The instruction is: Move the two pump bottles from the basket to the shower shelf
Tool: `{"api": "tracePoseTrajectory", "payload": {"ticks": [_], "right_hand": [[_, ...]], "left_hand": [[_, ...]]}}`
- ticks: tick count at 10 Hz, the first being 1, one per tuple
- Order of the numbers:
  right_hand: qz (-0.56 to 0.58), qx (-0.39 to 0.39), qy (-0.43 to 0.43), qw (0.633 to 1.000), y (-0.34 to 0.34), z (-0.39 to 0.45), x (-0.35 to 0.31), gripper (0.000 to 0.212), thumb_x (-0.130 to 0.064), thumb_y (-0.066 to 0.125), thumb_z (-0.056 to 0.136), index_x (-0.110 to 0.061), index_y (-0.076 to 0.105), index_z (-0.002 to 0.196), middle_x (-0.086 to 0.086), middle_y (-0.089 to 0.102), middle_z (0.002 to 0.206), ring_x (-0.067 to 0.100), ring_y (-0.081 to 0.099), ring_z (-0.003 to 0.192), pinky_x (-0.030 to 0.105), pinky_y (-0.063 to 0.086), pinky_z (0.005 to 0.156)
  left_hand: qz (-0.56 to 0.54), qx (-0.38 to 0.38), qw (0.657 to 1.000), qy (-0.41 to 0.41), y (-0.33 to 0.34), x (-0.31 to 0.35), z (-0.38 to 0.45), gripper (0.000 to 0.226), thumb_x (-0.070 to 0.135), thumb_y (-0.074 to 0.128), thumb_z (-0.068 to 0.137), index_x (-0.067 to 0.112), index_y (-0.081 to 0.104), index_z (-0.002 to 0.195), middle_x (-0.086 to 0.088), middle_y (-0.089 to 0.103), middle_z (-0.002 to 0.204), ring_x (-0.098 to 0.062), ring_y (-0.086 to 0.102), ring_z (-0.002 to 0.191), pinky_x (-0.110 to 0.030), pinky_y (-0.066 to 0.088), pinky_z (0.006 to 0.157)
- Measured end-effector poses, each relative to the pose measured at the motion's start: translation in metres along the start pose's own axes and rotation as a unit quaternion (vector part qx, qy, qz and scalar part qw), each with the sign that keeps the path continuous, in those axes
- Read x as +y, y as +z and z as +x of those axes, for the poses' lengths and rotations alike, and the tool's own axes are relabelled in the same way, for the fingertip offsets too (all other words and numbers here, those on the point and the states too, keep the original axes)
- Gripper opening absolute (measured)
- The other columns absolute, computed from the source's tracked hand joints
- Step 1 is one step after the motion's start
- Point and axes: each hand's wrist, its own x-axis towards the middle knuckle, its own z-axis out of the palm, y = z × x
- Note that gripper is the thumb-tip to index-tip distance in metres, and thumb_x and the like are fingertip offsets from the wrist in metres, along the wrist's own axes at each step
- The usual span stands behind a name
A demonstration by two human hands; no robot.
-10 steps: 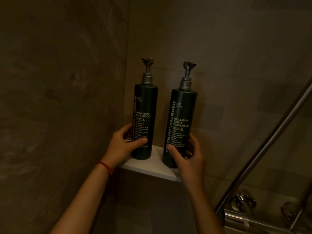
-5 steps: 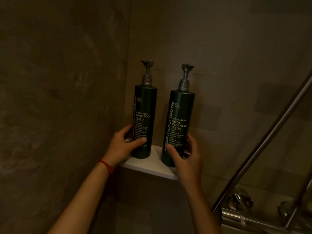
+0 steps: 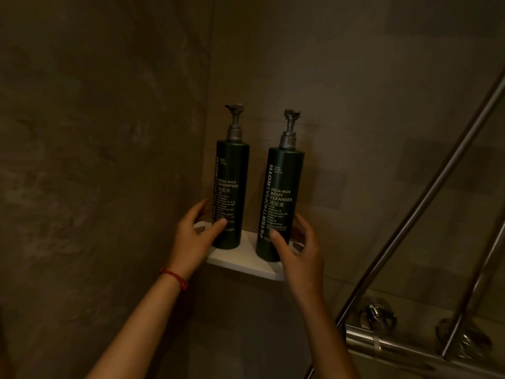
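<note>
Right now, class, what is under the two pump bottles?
A white corner shelf is under the shampoo bottle and body cleanser bottle. The patches beneath their bases are covered. Left hand and right hand flank them.

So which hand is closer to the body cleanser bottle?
Right. The right hand has fingers around the body cleanser bottle; the left hand is across on the shampoo bottle.

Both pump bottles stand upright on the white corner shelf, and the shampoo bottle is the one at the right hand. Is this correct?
Not quite. The head view shows the shampoo bottle at the left hand; the bottle at the right hand is the body cleanser bottle. The rest holds: both stand upright on the white corner shelf.
</note>
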Motion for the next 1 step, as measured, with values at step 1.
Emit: {"api": "tracePoseTrajectory", "payload": {"ticks": [1], "right_hand": [[-0.027, -0.005, 0.002, 1.000, -0.0073, -0.0076, -0.0058, 0.050, -0.040, 0.063, 0.078, -0.039, 0.041, 0.123, -0.007, 0.051, 0.124, 0.005, 0.047, 0.108, 0.014, 0.037, 0.078]], "left_hand": [[0.041, 0.027, 0.999, 0.009, -0.0013, 0.0045, -0.0134, 0.057, 0.029, 0.059, 0.080, 0.023, 0.036, 0.132, -0.005, 0.041, 0.137, -0.010, 0.039, 0.116, -0.030, 0.036, 0.091]]}}
